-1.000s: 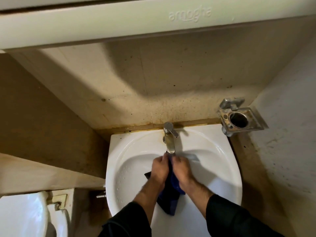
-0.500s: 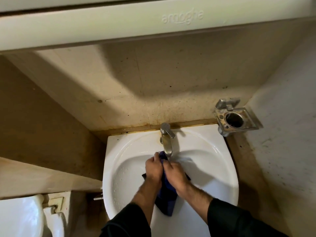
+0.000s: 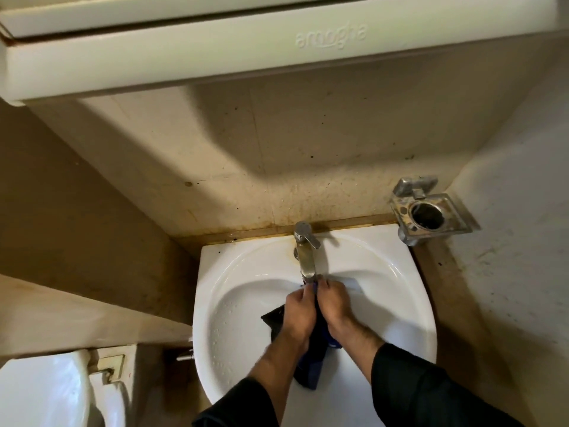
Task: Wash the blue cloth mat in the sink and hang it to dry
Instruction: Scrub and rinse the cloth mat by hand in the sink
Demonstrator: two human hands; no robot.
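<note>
The blue cloth mat [image 3: 311,362] hangs bunched and wet inside the white sink [image 3: 243,272], right under the spout of the metal tap [image 3: 305,254]. My left hand [image 3: 300,312] and my right hand [image 3: 334,303] are pressed together around its upper part, both closed on the cloth. A dark corner of the mat sticks out to the left of my left hand, and its lower end trails down between my forearms. Most of the gripped part is hidden by my fingers.
A metal holder [image 3: 431,211] with a round hole is fixed to the wall at the sink's back right. A white cabinet [image 3: 215,47] overhangs the sink. A white toilet [image 3: 46,392] sits at lower left, below a beige ledge [image 3: 92,318].
Both hands stay clasped on the mat under the tap, shifting slightly back and forth against each other. The camera view has drifted a little.
</note>
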